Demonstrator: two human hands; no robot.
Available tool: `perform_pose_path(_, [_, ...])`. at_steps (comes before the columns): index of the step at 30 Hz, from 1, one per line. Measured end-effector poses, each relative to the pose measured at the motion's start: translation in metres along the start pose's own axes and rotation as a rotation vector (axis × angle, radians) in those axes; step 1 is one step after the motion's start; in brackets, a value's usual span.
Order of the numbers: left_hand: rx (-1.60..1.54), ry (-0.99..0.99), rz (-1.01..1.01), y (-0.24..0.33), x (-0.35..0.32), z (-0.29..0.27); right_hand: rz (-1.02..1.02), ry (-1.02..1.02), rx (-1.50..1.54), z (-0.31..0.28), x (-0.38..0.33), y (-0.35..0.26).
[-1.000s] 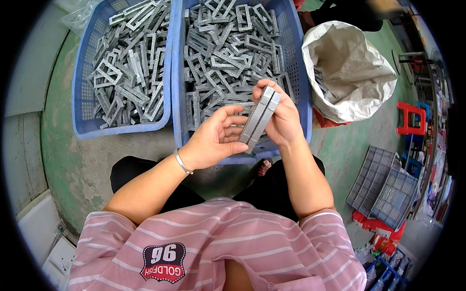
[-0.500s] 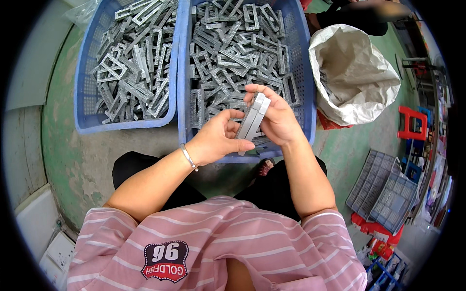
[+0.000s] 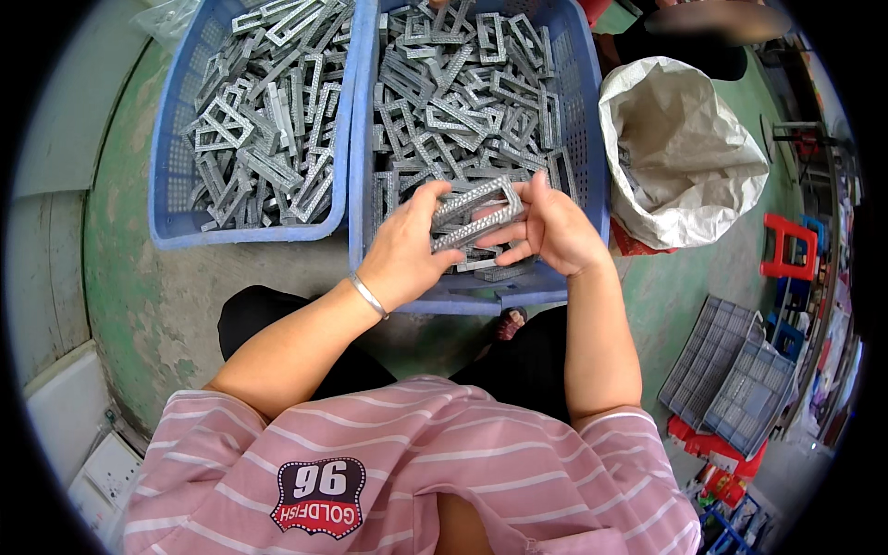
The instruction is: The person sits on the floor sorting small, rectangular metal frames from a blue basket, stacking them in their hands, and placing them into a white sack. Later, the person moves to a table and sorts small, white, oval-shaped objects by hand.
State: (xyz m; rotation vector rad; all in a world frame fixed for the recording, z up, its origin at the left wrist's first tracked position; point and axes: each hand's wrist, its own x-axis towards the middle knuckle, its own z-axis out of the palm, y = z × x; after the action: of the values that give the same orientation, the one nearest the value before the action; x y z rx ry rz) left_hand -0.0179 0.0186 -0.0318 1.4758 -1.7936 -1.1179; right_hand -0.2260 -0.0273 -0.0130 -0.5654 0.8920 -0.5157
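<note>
My left hand (image 3: 407,245) is closed on the left end of a grey rectangular metal frame (image 3: 487,224) with a hollow middle and a dimpled surface. The frame slants over the near end of the right-hand blue plastic crate (image 3: 444,303). At its other end is my right hand (image 3: 568,231), palm turned inward, with thumb and fingers spread. Some of its fingertips touch or lie just behind the frame; the exact contact is partly hidden. Below the hands, the crate holds many similar metal frames (image 3: 453,120) in a loose heap.
A second blue crate (image 3: 250,238) full of such frames stands at the left. Right of the crates is an open white woven sack (image 3: 712,185). Farther right are a red stool (image 3: 789,246) and grey plastic crates (image 3: 712,356). Another person (image 3: 684,42) is at the top right.
The metal frame has turned from edge-on and steep to a flatter slant, its opening now showing. My right hand has shifted right and its fingers have spread.
</note>
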Motion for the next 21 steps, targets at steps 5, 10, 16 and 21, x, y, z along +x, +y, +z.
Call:
perform_pose_path(5, [0.056,0.235,0.164,0.001,0.010,-0.009,-0.241,0.082,-0.105,0.009,0.008,0.009])
perform_pose_path(10, [-0.974,0.090,-0.317,-0.004,0.014,-0.005,-0.431,0.067,0.072,0.009,0.008,0.012])
perform_pose_path(16, [-1.565,-0.038,-0.304,0.002,0.010,-0.005,-0.569,0.015,0.115,0.012,0.012,0.018])
perform_pose_path(21, [-1.619,0.070,-0.264,0.007,0.012,-0.009,-0.688,-0.046,0.010,0.023,0.013,0.021])
